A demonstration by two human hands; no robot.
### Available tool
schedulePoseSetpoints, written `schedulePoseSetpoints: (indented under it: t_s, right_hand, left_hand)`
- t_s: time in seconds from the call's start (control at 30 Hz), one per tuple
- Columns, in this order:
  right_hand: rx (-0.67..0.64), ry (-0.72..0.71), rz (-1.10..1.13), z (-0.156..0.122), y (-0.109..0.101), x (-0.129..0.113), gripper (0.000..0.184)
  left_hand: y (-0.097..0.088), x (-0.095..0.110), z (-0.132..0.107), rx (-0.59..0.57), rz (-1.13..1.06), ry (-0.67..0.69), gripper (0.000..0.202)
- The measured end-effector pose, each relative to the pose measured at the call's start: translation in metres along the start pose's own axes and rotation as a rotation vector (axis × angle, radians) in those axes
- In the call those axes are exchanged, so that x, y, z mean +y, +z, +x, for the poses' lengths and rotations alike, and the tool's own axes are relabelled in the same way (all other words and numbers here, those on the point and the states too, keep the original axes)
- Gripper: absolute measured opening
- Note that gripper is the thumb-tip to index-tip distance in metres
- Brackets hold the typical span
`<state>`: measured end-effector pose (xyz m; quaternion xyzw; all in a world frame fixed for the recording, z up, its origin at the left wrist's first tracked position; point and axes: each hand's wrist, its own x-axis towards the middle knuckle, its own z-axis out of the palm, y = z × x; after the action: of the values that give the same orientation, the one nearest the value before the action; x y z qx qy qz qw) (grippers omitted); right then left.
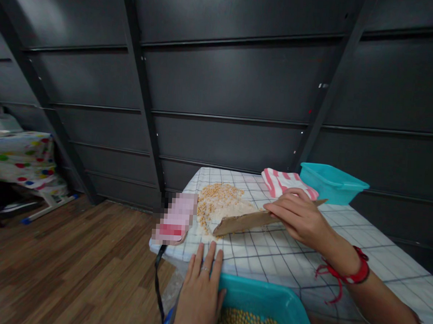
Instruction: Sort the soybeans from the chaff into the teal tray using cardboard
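My right hand (301,217) is closed on a strip of brown cardboard (247,221), its long edge resting on the checked tablecloth (280,255) beside a heap of yellow grains (218,201). My left hand (201,289) lies flat, fingers stretched out, on the table's near edge, touching the rim of a teal tub (267,295) held below the edge; the tub has grains in it.
A second teal tub (331,182) and a pink-striped cloth (286,182) sit at the table's far side. A blurred pink object (175,218) lies at the left edge. Dark panelled wall behind, wooden floor left, a spotted-cloth table (19,156) far left.
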<state>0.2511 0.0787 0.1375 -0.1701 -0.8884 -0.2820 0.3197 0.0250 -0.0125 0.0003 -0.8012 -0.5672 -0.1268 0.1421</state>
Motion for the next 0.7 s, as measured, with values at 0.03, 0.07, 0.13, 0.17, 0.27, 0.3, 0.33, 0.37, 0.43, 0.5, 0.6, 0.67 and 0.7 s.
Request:
schedulePoseSetpoints:
  t_s: [0.03,0.07,0.13,0.17,0.27,0.3,0.33,0.37,0.43,0.5,0.6,0.67,0.7]
  right_hand:
    - [-0.003,0.002,0.005,-0.002,-0.002,0.000,0.037]
    - [-0.002,0.005,0.010,-0.004,-0.004,0.000,0.038]
    - [0.008,0.016,0.016,-0.005,-0.006,0.000,0.039]
    - [0.018,0.023,0.014,-0.005,-0.006,0.000,0.039]
    - [0.045,0.045,0.003,-0.002,-0.004,-0.002,0.036]
    - [0.045,0.046,-0.001,-0.001,-0.003,-0.003,0.036]
    - [0.040,0.044,-0.004,0.000,-0.001,-0.004,0.036]
    - [0.035,0.039,-0.007,0.000,0.000,-0.004,0.037]
    - [0.022,0.028,-0.010,0.000,0.001,-0.005,0.038]
    - [0.016,0.018,0.001,-0.003,-0.001,-0.005,0.038]
    - [0.003,0.017,0.014,-0.007,-0.006,-0.003,0.036]
    - [0.015,0.028,-0.004,-0.007,-0.009,-0.002,0.035]
    - [0.027,0.036,-0.018,-0.006,-0.010,-0.001,0.035]
  left_hand:
    - [0.000,0.000,0.000,0.005,0.001,0.002,0.061]
    - [0.001,0.000,-0.001,0.011,0.001,0.003,0.061]
    - [0.002,0.000,-0.002,0.019,0.001,0.000,0.062]
    - [0.003,0.000,-0.002,0.018,0.001,-0.004,0.063]
    - [0.004,0.000,-0.002,0.017,0.001,-0.013,0.063]
    - [0.004,0.000,-0.002,0.019,0.003,-0.011,0.063]
    - [0.004,0.000,-0.002,0.020,0.008,-0.008,0.062]
    - [0.003,0.000,-0.001,0.020,0.015,-0.004,0.062]
    - [0.001,0.000,0.000,0.019,0.029,0.004,0.061]
    - [0.000,0.001,0.000,0.014,0.030,0.008,0.061]
    - [0.001,0.001,0.000,0.010,0.014,0.002,0.060]
    - [0.002,0.002,0.000,0.013,-0.001,-0.006,0.060]
    - [0.003,0.002,0.000,0.013,-0.008,-0.008,0.061]
